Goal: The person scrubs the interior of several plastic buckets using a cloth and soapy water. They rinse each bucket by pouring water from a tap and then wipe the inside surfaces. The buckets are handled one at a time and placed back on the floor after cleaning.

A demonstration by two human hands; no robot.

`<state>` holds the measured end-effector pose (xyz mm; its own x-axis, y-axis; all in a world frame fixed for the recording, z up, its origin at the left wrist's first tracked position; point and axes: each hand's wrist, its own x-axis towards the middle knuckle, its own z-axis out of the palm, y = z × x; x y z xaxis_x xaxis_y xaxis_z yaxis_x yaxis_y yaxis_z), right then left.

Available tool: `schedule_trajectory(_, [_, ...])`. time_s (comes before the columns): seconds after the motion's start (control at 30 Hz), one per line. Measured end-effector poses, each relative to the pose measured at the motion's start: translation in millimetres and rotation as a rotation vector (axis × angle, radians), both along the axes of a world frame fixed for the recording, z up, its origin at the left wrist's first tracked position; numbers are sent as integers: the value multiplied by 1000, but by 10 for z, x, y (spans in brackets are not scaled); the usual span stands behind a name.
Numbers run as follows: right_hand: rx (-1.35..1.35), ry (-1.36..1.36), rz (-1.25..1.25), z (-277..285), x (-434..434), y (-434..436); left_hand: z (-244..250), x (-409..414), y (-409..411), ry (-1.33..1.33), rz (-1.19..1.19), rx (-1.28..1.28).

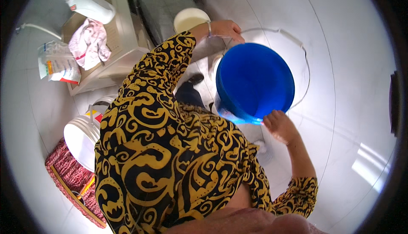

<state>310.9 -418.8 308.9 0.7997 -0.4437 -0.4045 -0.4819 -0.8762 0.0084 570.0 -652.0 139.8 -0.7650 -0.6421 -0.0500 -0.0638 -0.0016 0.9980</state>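
A blue plastic bucket (255,77) tilts with its wide mouth turned up towards me, and its inside looks plain blue. My left hand (227,30), with a band at the wrist, is at the far rim, fingertips against the edge. Closed around the near rim is my right hand (280,126). The bucket's wire handle with a white grip (290,38) loops outward on the right. Print shows on part of the bucket's outer wall. Past my left forearm stands a cream-coloured round container (190,18), partly hidden by the arm.
A pale cabinet (119,47) at upper left bears a white plastic jug (91,6), a pinkish cloth (89,44) and a printed plastic bag (60,63). White buckets (79,138) and a red knitted bag (68,176) lie left of my body. Pale tiles (350,90) extend rightward.
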Motion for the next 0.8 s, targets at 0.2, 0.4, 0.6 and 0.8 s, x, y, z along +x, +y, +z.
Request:
schedule_trajectory(0.2, [-47, 80, 119, 44, 436, -216, 1260, 359, -49, -201, -213, -730])
schedule_trajectory(0.4, [-110, -49, -76, 48, 594, -537, 1892, 631, 322, -511, -197, -969])
schedule_trajectory(0.6, [-336, -269, -539, -7, 662, -616, 1183, 486, -138, -669, -10, -1249])
schedule_trajectory(0.8, [-14, -247, -1070, -502, -140, 253, 303, 597, -975, -823, 96, -1045])
